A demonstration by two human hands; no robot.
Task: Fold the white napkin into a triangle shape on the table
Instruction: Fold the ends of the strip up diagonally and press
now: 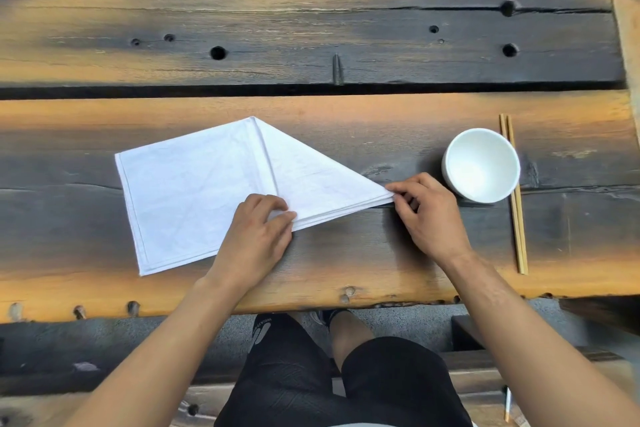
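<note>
The white napkin (pixel 194 191) lies flat on the dark wooden table (pixel 346 135), partly folded: a square part on the left and a triangular flap pointing right. My left hand (pixel 256 236) rests on the napkin's lower edge, its fingertips pinching the layered cloth near the middle. My right hand (pixel 426 211) pinches the pointed right corner of the flap between thumb and fingers. Several cloth layers show along the lower folded edge between my hands.
A white bowl (pixel 481 165) stands just right of my right hand. A pair of wooden chopsticks (pixel 514 198) lies lengthwise beside it. The table's near edge (pixel 311 305) runs below my wrists, and my knees in black shorts sit under it.
</note>
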